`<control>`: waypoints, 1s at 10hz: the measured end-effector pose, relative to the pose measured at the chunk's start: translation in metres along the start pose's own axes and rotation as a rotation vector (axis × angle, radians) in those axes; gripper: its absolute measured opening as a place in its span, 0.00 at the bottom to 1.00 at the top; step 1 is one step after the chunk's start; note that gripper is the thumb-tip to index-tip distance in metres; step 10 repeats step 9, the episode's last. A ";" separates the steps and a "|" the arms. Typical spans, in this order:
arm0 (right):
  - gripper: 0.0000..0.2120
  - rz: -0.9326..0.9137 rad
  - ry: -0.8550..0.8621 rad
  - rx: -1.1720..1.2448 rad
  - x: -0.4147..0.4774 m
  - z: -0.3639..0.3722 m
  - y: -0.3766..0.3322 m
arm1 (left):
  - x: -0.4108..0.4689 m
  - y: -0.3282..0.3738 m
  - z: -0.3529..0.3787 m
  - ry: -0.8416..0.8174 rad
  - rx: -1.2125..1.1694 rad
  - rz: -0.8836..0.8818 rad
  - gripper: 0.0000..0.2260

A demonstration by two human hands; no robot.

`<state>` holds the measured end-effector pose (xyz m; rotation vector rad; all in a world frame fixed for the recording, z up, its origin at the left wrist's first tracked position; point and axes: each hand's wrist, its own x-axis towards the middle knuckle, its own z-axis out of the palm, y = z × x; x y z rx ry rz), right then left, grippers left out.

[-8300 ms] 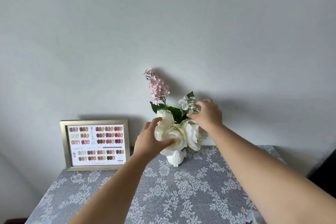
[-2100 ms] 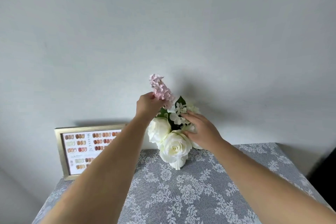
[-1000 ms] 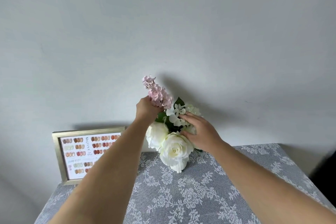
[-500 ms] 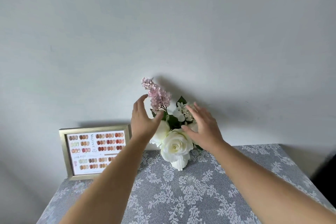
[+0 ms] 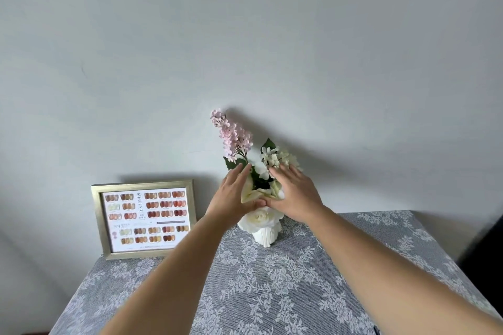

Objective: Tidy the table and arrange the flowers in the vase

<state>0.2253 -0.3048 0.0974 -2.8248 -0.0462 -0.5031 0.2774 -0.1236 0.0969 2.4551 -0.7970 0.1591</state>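
White vase (image 5: 266,236) stands near the back edge of the lace tablecloth (image 5: 272,294), close to the wall. All places below are taken from the vase.

My left hand (image 5: 233,198) sits just above and left of the vase, palm turned inward, fingers spread and flat against the left white rose (image 5: 249,190). My right hand (image 5: 295,196) mirrors it above and right, fingers splayed over the small white blossoms (image 5: 275,156). Neither hand clasps anything; both lie open, cupping the bunch between them, thumbs nearly meeting over the front rose (image 5: 260,219), which hangs over the vase rim.

Pink lilac spray (image 5: 233,135) rises above and left of the vase, leaning left, clear of my fingers. Gold picture frame (image 5: 144,219) stands well left of the vase, propped against the wall.

Step in hand, as I judge it: gathering the blooms inward to settle the shape.

To do it well:
- press lightly with flat palms, both sides equal, so the light vase does not tip or slide on the cloth
- keep fingertips off the fine petals
- leave the lilac its height; nudge only at the stem
- release both hands together, then check the balance.
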 end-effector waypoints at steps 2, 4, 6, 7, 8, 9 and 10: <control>0.38 -0.018 0.151 0.045 -0.014 -0.007 -0.002 | -0.005 0.007 -0.004 0.102 0.064 -0.018 0.40; 0.36 0.075 0.221 0.159 -0.060 0.011 -0.010 | -0.046 0.012 0.016 0.260 0.064 -0.129 0.40; 0.37 0.084 0.086 0.169 -0.068 0.019 -0.013 | -0.053 0.017 0.026 0.201 -0.067 -0.192 0.35; 0.37 0.094 0.063 0.163 -0.069 0.018 -0.011 | -0.053 0.016 0.025 0.194 -0.049 -0.179 0.35; 0.35 0.097 0.105 0.192 -0.075 0.009 -0.014 | -0.062 0.020 0.019 0.239 -0.010 -0.178 0.36; 0.34 0.151 0.158 0.256 -0.094 0.011 -0.012 | -0.080 0.015 0.026 0.312 0.017 -0.198 0.37; 0.34 0.151 0.158 0.256 -0.094 0.011 -0.012 | -0.080 0.015 0.026 0.312 0.017 -0.198 0.37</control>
